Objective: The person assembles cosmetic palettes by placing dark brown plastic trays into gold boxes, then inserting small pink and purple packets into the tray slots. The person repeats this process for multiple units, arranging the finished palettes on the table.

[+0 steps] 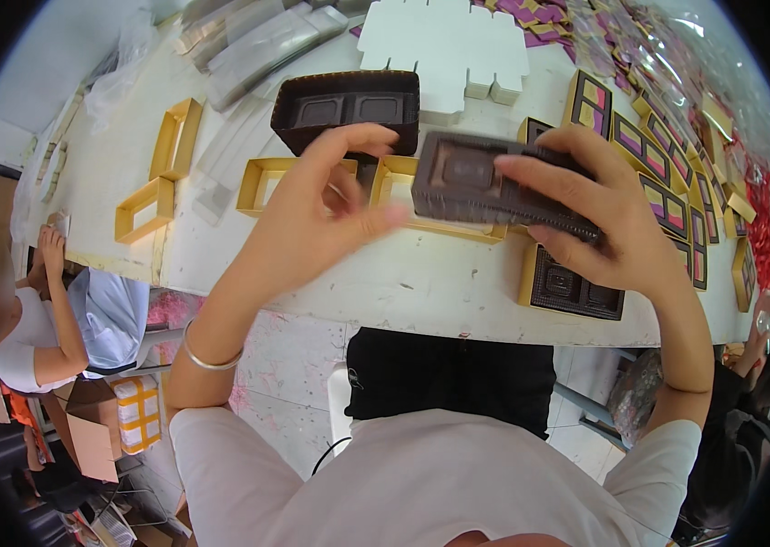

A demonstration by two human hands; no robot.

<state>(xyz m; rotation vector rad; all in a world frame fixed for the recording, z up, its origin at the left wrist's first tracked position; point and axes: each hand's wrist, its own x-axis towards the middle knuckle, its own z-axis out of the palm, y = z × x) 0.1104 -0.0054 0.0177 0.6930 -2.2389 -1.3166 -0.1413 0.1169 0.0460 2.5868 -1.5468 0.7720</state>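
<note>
My right hand grips a stack of dark brown plastic trays, held tilted above the table. Its fingers lie over the top and the thumb sits beneath the near edge. Left of the stack, my left hand hovers with its fingers apart and nothing in them, slightly blurred. Below both hands are shallow gold boxes, partly covered by the hands and the stack. Just under my right hand stands a gold box with a dark tray in it. Behind my left hand is a larger dark brown bin with more trays inside.
Two gold boxes lie at the left. Flat white cartons are stacked at the back, beside clear plastic sleeves. Many filled gold boxes crowd the right. Another person sits at the left edge.
</note>
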